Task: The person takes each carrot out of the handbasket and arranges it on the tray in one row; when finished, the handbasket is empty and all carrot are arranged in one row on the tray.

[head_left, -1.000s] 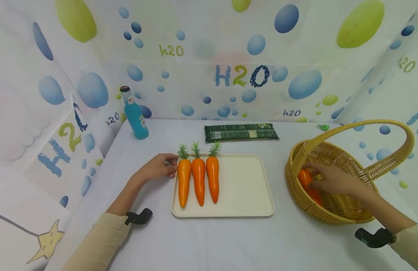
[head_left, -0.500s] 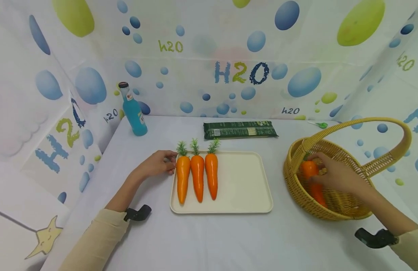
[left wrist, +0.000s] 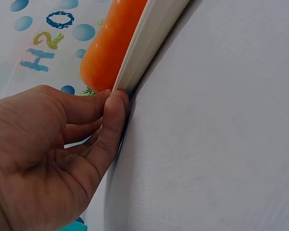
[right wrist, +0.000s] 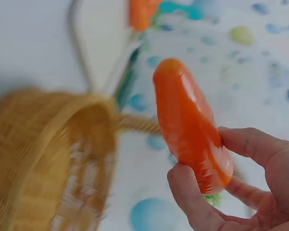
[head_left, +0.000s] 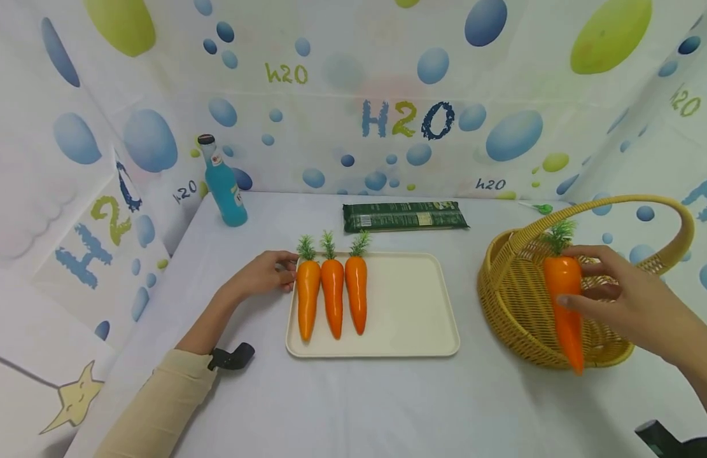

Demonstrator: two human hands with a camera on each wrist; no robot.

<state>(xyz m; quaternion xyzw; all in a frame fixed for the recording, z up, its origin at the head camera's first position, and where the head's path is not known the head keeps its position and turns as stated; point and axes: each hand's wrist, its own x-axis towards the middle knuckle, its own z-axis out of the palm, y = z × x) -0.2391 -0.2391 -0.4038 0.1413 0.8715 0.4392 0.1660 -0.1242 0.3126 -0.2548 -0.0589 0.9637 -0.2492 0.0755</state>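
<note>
Three orange carrots with green tops lie side by side on the left part of a cream tray (head_left: pixel 410 305); the nearest to my left hand is the leftmost carrot (head_left: pixel 308 299). My left hand (head_left: pixel 264 275) pinches the tray's left rim between thumb and fingers, as the left wrist view shows close up. Over the wicker basket (head_left: pixel 493 318), my right hand (head_left: pixel 634 299) grips another carrot (head_left: pixel 564 286) near its thick end, the leafy top up and the tip down. In the right wrist view that carrot (right wrist: pixel 188 120) is held between thumb and fingers.
A blue bottle (head_left: pixel 226 191) stands at the back left. Behind the tray lies a flat dark green packet (head_left: pixel 405 216). A small green-ended item (head_left: pixel 542 208) is by the back right, behind the basket, whose tall handle (head_left: pixel 616 200) arches over it.
My right hand has lifted the carrot up from inside the basket and moved it rightward and nearer the camera. My left hand has stayed at the tray's rim.
</note>
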